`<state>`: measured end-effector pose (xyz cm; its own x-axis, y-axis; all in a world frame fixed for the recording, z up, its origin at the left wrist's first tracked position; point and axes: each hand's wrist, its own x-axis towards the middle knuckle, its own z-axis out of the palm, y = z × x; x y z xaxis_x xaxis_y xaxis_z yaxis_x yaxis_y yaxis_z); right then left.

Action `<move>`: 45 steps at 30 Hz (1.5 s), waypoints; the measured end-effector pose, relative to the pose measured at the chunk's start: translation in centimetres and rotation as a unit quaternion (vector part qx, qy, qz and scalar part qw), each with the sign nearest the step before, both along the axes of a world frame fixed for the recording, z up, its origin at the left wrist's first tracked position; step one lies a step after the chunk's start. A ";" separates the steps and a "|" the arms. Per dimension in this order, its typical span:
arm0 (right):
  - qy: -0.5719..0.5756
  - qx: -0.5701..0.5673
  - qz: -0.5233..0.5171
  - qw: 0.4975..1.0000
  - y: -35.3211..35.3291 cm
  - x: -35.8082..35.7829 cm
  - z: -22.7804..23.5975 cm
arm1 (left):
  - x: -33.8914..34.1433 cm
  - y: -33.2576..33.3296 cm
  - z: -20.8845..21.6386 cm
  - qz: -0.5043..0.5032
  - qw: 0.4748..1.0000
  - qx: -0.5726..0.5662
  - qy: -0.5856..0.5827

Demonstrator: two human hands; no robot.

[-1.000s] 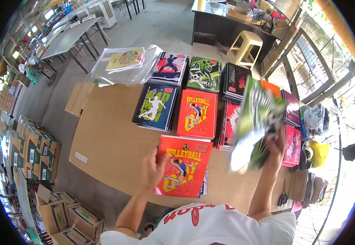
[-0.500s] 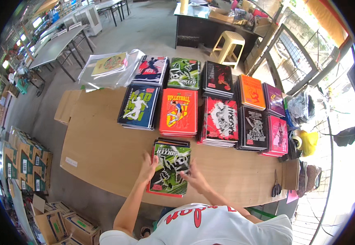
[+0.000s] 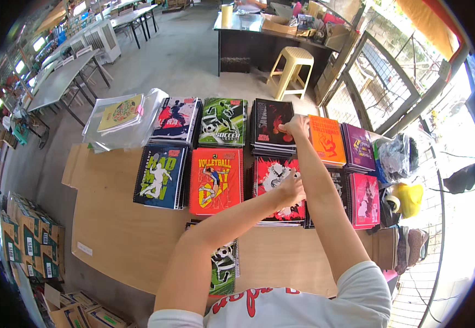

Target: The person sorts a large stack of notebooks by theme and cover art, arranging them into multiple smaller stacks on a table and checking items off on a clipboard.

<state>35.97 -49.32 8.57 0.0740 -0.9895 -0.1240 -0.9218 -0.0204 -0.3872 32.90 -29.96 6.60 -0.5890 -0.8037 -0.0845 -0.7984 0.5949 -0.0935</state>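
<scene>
My right hand (image 3: pixel 297 127) reaches far across the wooden table (image 3: pixel 111 229), its fingers curled on the right edge of a stack of black notebooks (image 3: pixel 270 123) in the back row. My left hand (image 3: pixel 291 188) rests on the stack of red, white and black notebooks (image 3: pixel 270 177) in the middle row, fingers pinched at the top cover. A green and black soccer notebook (image 3: pixel 225 268) lies alone near the front edge, partly hidden under my left forearm.
More spiral notebook stacks fill the table: dark blue (image 3: pixel 159 176), red volleyball (image 3: pixel 215 180), green soccer (image 3: pixel 223 121), orange (image 3: pixel 326 139), purple (image 3: pixel 357 146), pink (image 3: pixel 364 199). A clear plastic pack (image 3: pixel 120 117) sits back left. Cardboard boxes (image 3: pixel 29 240) stand at left, a yellow stool (image 3: pixel 292 68) behind.
Both hands have let go of the green soccer notebook near the front edge and stretched forward to the stacks in the middle and back rows.
</scene>
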 end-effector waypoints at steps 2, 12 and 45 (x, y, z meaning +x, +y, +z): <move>-0.052 -0.145 0.101 0.983 -0.4 -1.6 0.2 | -0.1 0.3 0.3 -0.016 0.997 -0.022 0.067; -0.613 -0.053 0.099 0.782 25.9 -24.4 15.3 | 9.5 28.7 8.6 0.417 0.642 -0.163 0.622; 0.022 -0.056 0.042 0.997 -9.6 -21.2 -0.8 | -15.9 -9.3 -0.3 -0.043 0.987 -0.031 0.150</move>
